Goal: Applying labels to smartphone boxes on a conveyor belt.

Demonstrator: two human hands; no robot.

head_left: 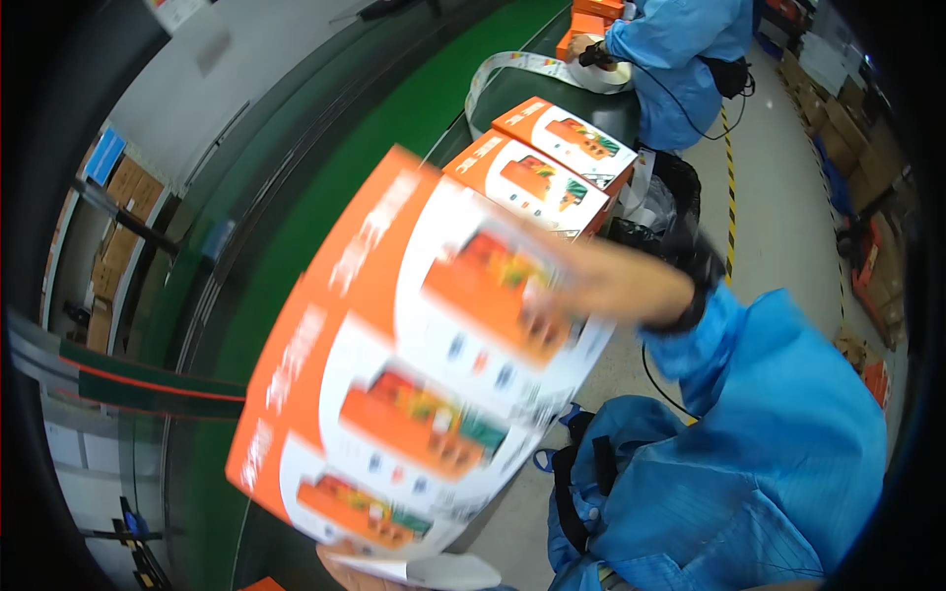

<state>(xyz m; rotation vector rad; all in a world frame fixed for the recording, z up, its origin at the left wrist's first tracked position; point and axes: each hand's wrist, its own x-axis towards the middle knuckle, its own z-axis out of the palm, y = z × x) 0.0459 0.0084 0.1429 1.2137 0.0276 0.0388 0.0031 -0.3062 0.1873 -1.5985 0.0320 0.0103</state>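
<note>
A row of three orange-and-white cartons (370, 325) with pictures of phones on them fills the middle of the view, tilted and smeared by motion. My right hand (581, 281) reaches across the far carton, its blurred fingers bent onto the printed face. At the near end, by the lower edge of the picture, my left hand (345, 566) is at the lowest carton and mostly hidden. A white slip of paper (439, 571) lies over part of it. Just beyond the row stand two more such cartons (532, 187), in sharp focus.
A green conveyor belt (394, 89) runs along my left. On a dark surface ahead lies a strip of printed labels (522, 64). A co-worker in blue (680, 59) holds a black corded device (594, 55). A black bag (680, 182) stands beside the cartons.
</note>
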